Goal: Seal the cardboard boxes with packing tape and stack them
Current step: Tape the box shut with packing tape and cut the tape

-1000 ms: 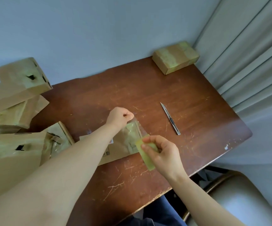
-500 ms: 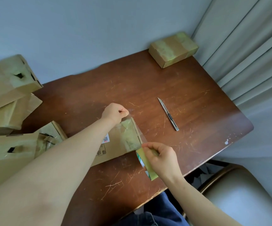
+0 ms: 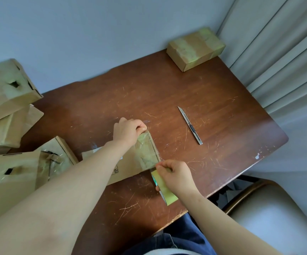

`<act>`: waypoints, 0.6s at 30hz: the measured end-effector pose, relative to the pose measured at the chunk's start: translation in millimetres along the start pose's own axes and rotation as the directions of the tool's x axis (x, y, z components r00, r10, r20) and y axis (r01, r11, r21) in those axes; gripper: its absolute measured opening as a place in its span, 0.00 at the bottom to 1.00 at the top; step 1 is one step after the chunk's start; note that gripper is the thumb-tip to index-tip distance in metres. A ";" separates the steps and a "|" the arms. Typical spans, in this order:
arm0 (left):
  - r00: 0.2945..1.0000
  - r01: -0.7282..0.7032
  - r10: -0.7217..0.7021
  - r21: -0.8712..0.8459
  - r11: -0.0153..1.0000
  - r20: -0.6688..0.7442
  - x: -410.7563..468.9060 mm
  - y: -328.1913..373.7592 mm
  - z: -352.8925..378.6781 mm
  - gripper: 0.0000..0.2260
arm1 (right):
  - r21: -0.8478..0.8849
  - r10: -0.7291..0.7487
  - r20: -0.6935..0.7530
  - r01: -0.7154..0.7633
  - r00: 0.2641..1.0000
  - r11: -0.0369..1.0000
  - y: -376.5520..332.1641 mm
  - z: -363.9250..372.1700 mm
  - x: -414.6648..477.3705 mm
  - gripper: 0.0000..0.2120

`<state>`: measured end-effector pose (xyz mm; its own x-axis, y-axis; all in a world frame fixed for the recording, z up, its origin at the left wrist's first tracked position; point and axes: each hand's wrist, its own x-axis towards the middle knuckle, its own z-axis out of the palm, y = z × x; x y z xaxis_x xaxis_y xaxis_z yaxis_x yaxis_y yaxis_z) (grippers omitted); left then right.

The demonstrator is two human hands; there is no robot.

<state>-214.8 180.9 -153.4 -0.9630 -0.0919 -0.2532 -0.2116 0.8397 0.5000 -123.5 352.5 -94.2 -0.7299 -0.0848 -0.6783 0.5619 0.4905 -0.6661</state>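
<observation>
A flat cardboard box (image 3: 130,168) lies in the middle of the brown table (image 3: 213,100), its right end covered by clear tape. My left hand (image 3: 127,130) pinches the tape at the box's far right corner. My right hand (image 3: 176,174) grips the yellowish tape roll (image 3: 164,188) at the box's near right corner, with the tape stretched along the box's right edge between both hands. A small taped box (image 3: 195,48) sits at the table's far right corner.
A utility knife (image 3: 190,125) lies on the table right of the hands. Several larger cardboard boxes (image 3: 7,162) crowd the left side, some stacked (image 3: 5,89). A wall runs behind, curtains hang on the right, and a chair seat (image 3: 270,223) is at lower right.
My right hand has drawn the tape roll toward me, down to the box's near corner, stretching the tape along the box's end. My left hand stays pinching the far corner.
</observation>
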 end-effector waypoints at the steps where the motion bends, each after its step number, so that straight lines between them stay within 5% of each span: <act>1: 1.000 -0.008 0.008 0.018 1.000 0.002 -1.1 0.7 -0.7 0.11 | 0.011 0.009 0.003 -0.009 1.000 1.000 -1.9 0.6 1.2 0.07; 7: 1.000 0.015 -0.013 0.110 0.994 -0.017 -3.9 0.3 -3.1 0.08 | 0.006 0.025 0.032 -0.025 0.999 1.000 -8.6 3.7 9.9 0.04; 11: 0.996 0.087 -0.090 0.227 0.970 0.002 3.0 -1.6 -13.3 0.27 | -0.018 0.033 0.036 -0.033 0.999 0.999 -9.2 3.8 11.3 0.05; 15: 0.977 -0.001 -0.009 -0.044 0.999 -0.213 -11.7 5.4 -7.9 0.11 | -0.008 0.031 0.038 -0.031 0.999 1.000 -9.9 5.0 13.5 0.04; 18: 0.983 -0.054 0.040 -0.073 0.996 -0.180 -32.1 7.4 5.4 0.13 | -0.027 0.021 0.041 -0.020 0.999 0.999 -10.1 5.0 15.2 0.04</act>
<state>-184.5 192.9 -146.0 -0.9850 -0.1529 -0.0794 -0.1707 0.8025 0.5718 -138.3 341.9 -99.3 -0.7012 -0.1104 -0.7043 0.5658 0.5149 -0.6440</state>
